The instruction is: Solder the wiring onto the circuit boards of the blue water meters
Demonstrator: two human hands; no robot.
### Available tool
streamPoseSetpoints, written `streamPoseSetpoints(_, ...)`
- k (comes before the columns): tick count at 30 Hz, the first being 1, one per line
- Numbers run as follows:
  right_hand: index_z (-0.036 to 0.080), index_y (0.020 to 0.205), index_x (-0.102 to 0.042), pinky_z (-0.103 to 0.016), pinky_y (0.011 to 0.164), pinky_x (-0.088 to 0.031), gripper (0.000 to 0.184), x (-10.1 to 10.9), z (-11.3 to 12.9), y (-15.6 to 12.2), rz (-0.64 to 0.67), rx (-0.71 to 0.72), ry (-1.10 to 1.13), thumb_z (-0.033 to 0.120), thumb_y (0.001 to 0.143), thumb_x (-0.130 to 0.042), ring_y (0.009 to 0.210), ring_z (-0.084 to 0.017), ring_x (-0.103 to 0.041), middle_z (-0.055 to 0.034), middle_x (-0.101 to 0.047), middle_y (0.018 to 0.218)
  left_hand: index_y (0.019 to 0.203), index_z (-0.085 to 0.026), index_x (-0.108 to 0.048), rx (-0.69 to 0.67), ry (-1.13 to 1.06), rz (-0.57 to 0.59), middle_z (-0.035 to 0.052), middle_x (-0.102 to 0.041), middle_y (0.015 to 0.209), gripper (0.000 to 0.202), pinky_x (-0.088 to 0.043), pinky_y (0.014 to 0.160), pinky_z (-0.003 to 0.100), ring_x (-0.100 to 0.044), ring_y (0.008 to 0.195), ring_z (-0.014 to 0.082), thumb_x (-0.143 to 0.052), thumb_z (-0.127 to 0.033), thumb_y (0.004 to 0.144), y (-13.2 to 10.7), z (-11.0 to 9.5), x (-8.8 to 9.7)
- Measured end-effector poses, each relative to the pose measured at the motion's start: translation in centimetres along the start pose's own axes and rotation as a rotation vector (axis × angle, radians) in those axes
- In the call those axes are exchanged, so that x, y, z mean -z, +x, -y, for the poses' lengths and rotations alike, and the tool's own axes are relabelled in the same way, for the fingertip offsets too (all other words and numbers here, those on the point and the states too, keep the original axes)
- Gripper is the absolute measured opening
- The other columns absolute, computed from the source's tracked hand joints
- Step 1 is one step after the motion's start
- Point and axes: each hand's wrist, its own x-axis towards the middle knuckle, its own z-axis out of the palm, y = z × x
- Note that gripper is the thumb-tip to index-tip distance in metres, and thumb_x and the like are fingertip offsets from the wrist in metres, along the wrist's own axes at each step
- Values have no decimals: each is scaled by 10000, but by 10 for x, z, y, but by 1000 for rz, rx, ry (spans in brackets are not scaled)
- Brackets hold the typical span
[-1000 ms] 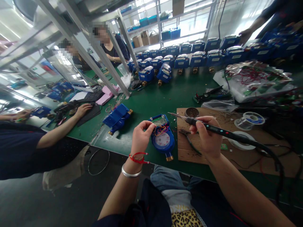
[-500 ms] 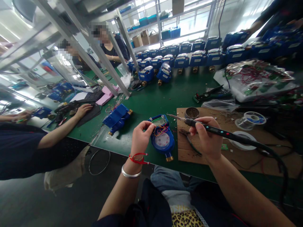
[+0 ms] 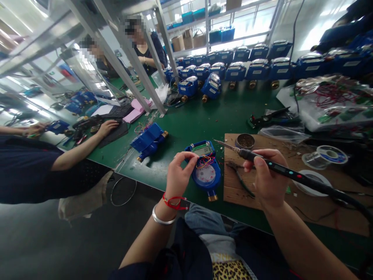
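Note:
A blue water meter [image 3: 206, 175] lies on the green bench in front of me, its lid up with a small display [image 3: 201, 149] and loose coloured wires [image 3: 205, 160] spilling out. My left hand [image 3: 181, 171] is at the meter's left side, thumb and forefinger pinched on a thin wire; its end is hidden by the fingertips. My right hand [image 3: 269, 177] is wrapped round a black soldering iron [image 3: 275, 167]. The iron's tip points left, just right of the display and apart from it. Another blue meter [image 3: 150, 142] lies on its side to the left.
On the cardboard [image 3: 233, 186] at right are a round tin [image 3: 245, 140], pliers [image 3: 241, 181] and a solder spool [image 3: 325, 157]. Blue meters [image 3: 236, 71] line the back. Bagged circuit boards [image 3: 332, 97] lie far right. A co-worker's arm [image 3: 84, 146] rests at left.
The whole view has shifted, so the bench things appear further right. My left hand still pinches at the wires, and my right hand keeps the soldering iron beside the meter.

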Motion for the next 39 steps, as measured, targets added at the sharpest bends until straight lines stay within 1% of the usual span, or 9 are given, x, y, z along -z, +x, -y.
streamPoseSetpoints(3, 183, 914, -618, -238, 481, -478, 122, -3, 1, -1, -28, -19, -11, 286, 851, -640, 522, -117, -599, 7, -635, 644, 880, -206, -638, -178, 79, -41, 46, -684, 951, 96, -463, 883, 348, -610, 936, 196, -576, -274, 908, -9, 4, -1)
streamPoseSetpoints(5, 190, 903, -621, -243, 468, -472, 127, -4, 1, -1, -44, -22, -15, 299, 843, -646, 513, -121, -592, 6, -631, 640, 901, -222, -646, -349, 236, -84, 43, -695, 989, 64, -446, 906, 370, -603, 967, 202, -582, -224, 901, -15, 8, -1)
streamPoseSetpoints(9, 195, 889, -620, -244, 460, -469, 138, -5, 0, 0, -29, -23, -22, 319, 838, -651, 505, -121, -585, 11, -621, 630, 1015, -255, -655, -638, 532, -136, 40, -707, 1047, 195, -413, 906, 379, -602, 1008, 216, -620, -147, 857, -24, 16, 0)
streamPoseSetpoints(17, 177, 915, -619, -233, 470, -475, 141, -4, -2, -2, -23, -45, -2, 297, 848, -648, 526, -120, -605, 10, -631, 641, 1063, -241, -642, -741, 626, -107, 50, -702, 1074, 283, -392, 932, 367, -600, 1044, 217, -624, -83, 829, -27, 16, 4)
streamPoseSetpoints(20, 177, 913, -618, -235, 472, -479, 150, -4, -2, -1, -26, -47, -19, 310, 849, -647, 519, -119, -602, 9, -635, 641, 1071, -248, -635, -716, 600, -92, 42, -698, 1078, 283, -392, 944, 360, -587, 1054, 208, -622, -88, 838, -27, 16, 3)
streamPoseSetpoints(25, 192, 909, -619, -236, 472, -477, 147, -5, -3, 1, -41, -58, -43, 327, 857, -640, 519, -117, -598, 8, -636, 645, 1153, -224, -580, -491, 428, -145, 76, -643, 1143, 274, -433, 966, 393, -559, 1080, 218, -625, -217, 883, -17, 15, 4)
streamPoseSetpoints(27, 202, 911, -619, -239, 469, -476, 151, -5, -4, 3, -49, -72, -27, 344, 861, -637, 524, -121, -600, 6, -636, 648, 1108, -204, -602, -414, 384, -144, 83, -627, 1140, 212, -444, 959, 396, -555, 1080, 216, -604, -239, 899, -10, 13, 7)
streamPoseSetpoints(32, 211, 912, -609, -241, 477, -486, 165, -3, -5, 5, -41, -87, -38, 369, 867, -632, 524, -117, -590, 12, -628, 640, 866, -195, -644, -303, 257, -48, 59, -658, 1028, 81, -457, 926, 380, -577, 1017, 206, -601, -256, 897, 2, 4, 10)
streamPoseSetpoints(39, 190, 918, -590, -226, 486, -485, 182, -1, -4, 6, -26, -89, 1, 364, 874, -624, 518, -103, -585, 15, -631, 649, 912, -213, -648, -174, 159, 144, 53, -641, 951, 92, -463, 882, 346, -580, 982, 209, -584, -277, 898, 11, -7, 2)
